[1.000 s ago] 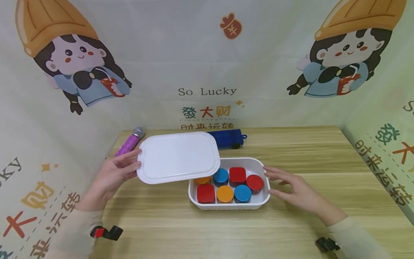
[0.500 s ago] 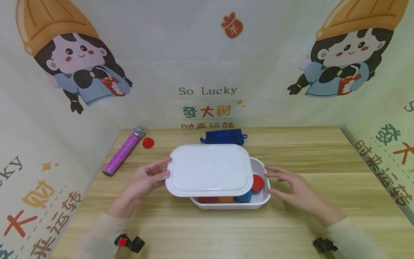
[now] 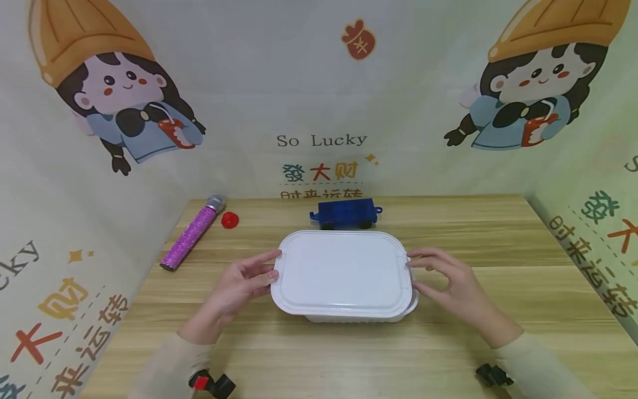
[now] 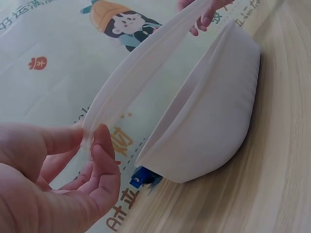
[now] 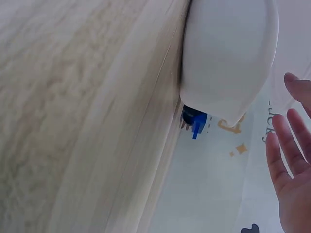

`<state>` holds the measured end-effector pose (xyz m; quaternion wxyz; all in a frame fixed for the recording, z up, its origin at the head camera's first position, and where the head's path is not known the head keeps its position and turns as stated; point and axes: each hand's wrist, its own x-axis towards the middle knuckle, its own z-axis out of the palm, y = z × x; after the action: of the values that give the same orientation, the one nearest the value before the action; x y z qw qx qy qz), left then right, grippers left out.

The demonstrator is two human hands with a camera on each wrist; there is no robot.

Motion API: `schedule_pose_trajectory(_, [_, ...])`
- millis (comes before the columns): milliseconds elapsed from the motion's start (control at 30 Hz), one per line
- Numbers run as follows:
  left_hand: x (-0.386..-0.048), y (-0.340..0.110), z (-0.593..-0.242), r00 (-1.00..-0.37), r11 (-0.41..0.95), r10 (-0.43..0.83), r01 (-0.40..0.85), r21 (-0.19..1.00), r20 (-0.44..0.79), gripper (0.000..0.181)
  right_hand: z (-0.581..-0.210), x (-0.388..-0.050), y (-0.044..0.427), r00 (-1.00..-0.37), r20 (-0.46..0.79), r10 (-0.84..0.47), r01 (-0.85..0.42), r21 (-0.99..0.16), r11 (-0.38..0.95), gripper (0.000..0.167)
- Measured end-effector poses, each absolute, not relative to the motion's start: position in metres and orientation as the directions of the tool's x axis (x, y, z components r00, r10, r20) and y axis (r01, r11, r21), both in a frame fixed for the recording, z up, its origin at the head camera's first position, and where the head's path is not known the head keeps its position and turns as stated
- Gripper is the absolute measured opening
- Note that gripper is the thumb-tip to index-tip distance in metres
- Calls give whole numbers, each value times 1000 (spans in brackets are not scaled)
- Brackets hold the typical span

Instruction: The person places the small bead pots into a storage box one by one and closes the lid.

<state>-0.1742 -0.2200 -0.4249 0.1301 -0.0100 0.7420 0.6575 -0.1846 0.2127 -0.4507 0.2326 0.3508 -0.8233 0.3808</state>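
Observation:
A white lid (image 3: 341,271) hangs above a white box (image 3: 356,318), covering its opening in the head view. My left hand (image 3: 244,285) pinches the lid's left end between thumb and fingers. In the left wrist view, a gap shows between the raised lid (image 4: 141,73) and the box (image 4: 209,111), wider towards my left hand (image 4: 73,170). At the right end, my right hand (image 3: 451,282) has its fingertips by the lid's edge; whether they touch it is hard to tell. The right wrist view shows the fingers of that hand (image 5: 296,141) spread and fairly straight.
Behind the box stands a blue toy wagon (image 3: 346,213) with dark wheels. A glittery purple microphone (image 3: 191,233) lies at the back left, with a small red round piece (image 3: 230,220) beside it. A printed cloth backdrop (image 3: 319,100) rises behind the wooden table (image 3: 349,360).
My left hand has carried the lid rightwards over the box, hiding the red, blue and orange pieces inside. The microphone, red piece and wagon came into fuller view. My right hand has barely shifted.

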Motion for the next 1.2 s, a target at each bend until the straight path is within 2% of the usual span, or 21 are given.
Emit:
schedule_pose_trajectory(167, [-174, -220, -427, -963, 167, 178, -173, 971, -202, 55, -451, -185, 212, -601, 698, -389, -791, -451, 413, 44])
schedule_pose_trajectory(333, [-173, -224, -425, -971, 245, 218, -41, 969, -97, 48, -448, -185, 214, -510, 780, -362, -851, -397, 343, 16])
schedule_pose_trajectory(433, [-172, -225, -422, -972, 267, 235, 65, 962, 1, 37, -444, -185, 216, -477, 813, -335, -866, -370, 335, 31])
schedule_pose_trajectory(533, [-170, -224, -419, -965, 266, 250, 152, 952, 84, 30, -440, -183, 217, -457, 838, -297, -869, -349, 351, 36])
schedule_pose_trajectory(733, [-167, -216, -416, -969, 265, 203, 194, 945, 142, 29, -433, -179, 215, -416, 881, -223, -882, -331, 336, 39])
schedule_pose_trajectory(933, [-166, -206, -413, -971, 285, 129, 233, 930, 203, 21, -429, -174, 211, -428, 892, -147, -871, -364, 329, 35])
schedule_pose_trajectory(1067, [-167, -201, -413, -976, 308, 110, 212, 927, 187, 19, -429, -173, 211, -443, 891, -98, -854, -386, 349, 32])
schedule_pose_trajectory(1200, [-167, -197, -415, -980, 320, 107, 195, 927, 169, 21, -432, -173, 212, -485, 872, -61, -826, -434, 360, 32])
